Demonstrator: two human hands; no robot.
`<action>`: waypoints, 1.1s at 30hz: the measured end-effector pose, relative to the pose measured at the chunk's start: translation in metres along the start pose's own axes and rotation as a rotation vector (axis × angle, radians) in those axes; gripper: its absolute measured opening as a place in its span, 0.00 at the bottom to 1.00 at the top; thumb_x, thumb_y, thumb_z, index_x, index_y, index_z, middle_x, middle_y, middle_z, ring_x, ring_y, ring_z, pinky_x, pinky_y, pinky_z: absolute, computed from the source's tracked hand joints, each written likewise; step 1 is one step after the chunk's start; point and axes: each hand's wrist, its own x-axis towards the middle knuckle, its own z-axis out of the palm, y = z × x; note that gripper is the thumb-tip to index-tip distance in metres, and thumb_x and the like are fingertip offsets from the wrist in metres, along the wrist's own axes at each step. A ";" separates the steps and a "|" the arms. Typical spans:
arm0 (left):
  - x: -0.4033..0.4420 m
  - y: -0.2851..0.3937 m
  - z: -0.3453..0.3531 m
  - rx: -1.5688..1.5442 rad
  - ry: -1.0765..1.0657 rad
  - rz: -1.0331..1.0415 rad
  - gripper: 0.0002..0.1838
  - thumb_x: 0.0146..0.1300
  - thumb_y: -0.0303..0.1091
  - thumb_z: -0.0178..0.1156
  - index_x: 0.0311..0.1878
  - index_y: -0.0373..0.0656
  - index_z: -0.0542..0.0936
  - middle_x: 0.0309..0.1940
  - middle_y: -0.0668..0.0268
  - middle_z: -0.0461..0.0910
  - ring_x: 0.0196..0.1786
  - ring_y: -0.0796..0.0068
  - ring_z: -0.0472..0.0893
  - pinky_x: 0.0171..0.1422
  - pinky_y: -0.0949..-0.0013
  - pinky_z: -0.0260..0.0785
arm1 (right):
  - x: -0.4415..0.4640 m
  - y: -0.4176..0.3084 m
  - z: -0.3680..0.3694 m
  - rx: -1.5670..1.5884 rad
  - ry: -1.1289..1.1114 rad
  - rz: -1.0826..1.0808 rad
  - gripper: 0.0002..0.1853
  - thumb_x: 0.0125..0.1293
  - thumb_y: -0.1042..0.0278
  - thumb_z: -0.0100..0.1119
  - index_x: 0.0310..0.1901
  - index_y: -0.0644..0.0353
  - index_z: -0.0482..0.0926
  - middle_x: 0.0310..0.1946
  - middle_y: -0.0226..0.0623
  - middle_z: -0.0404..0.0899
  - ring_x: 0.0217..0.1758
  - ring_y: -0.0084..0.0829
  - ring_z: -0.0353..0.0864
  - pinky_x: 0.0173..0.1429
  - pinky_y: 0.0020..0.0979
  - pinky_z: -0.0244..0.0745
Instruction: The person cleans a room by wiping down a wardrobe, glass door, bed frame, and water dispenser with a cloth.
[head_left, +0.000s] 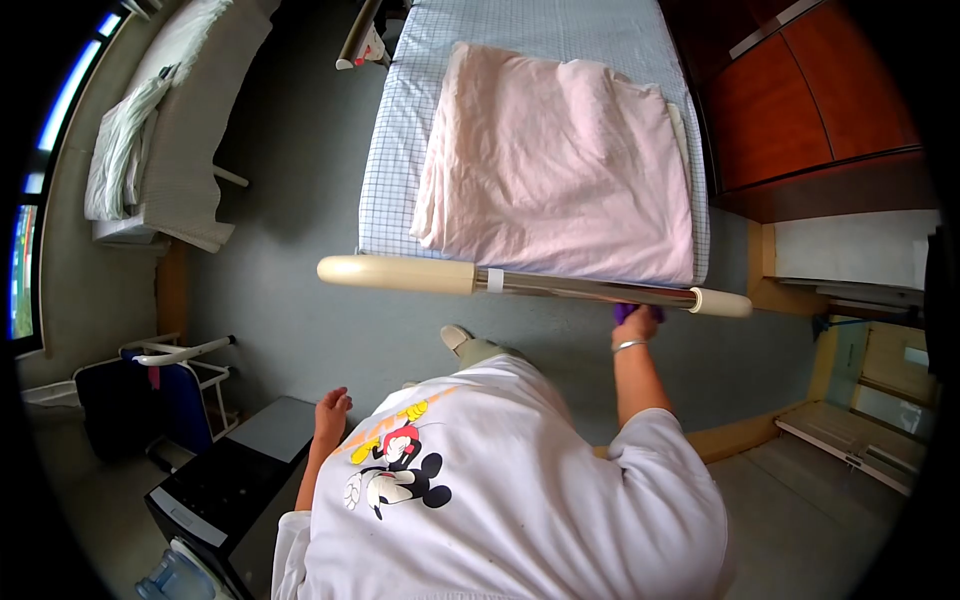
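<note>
My right hand [638,325] is at the right part of the bed's end rail [590,289], closed on a purple cloth [628,312] that shows beside the fingers and just under the rail. My left hand [333,404] hangs low at my left side, away from the bed, its fingers curled; nothing can be made out in it. Beyond the rail lies a folded pink blanket [560,165] on the blue checked sheet [390,190]. The rail has cream end caps and a metal middle with a white band.
A black and grey cabinet [235,480] stands close to my left hand, with a water bottle [175,578] beside it. Further left are a folded blue chair [185,400] and another bed [190,150]. Reddish wooden cupboards [770,115] flank the bed on the right.
</note>
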 end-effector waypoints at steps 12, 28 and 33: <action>-0.016 -0.058 -0.014 0.287 0.032 -0.043 0.13 0.54 0.28 0.51 0.42 0.32 0.75 0.24 0.65 0.77 0.26 0.80 0.74 0.31 0.76 0.67 | 0.047 -0.046 -0.047 -1.246 0.036 -0.497 0.24 0.56 0.49 0.47 0.42 0.64 0.74 0.42 0.48 0.75 0.44 0.44 0.75 0.44 0.39 0.71; 0.033 -0.073 -0.066 -0.023 0.137 -0.073 0.12 0.56 0.27 0.51 0.43 0.33 0.75 0.27 0.65 0.77 0.28 0.79 0.74 0.35 0.75 0.68 | -0.035 -0.170 -0.010 -0.681 0.074 -1.005 0.17 0.59 0.59 0.46 0.37 0.69 0.75 0.32 0.46 0.77 0.34 0.43 0.76 0.39 0.38 0.69; 0.043 -0.094 -0.105 -0.080 0.171 -0.041 0.12 0.56 0.27 0.51 0.43 0.34 0.74 0.28 0.65 0.77 0.28 0.79 0.73 0.35 0.75 0.68 | -0.250 -0.052 0.098 -0.860 -1.104 -1.766 0.08 0.46 0.70 0.55 0.31 0.58 0.73 0.23 0.39 0.70 0.27 0.43 0.70 0.31 0.37 0.67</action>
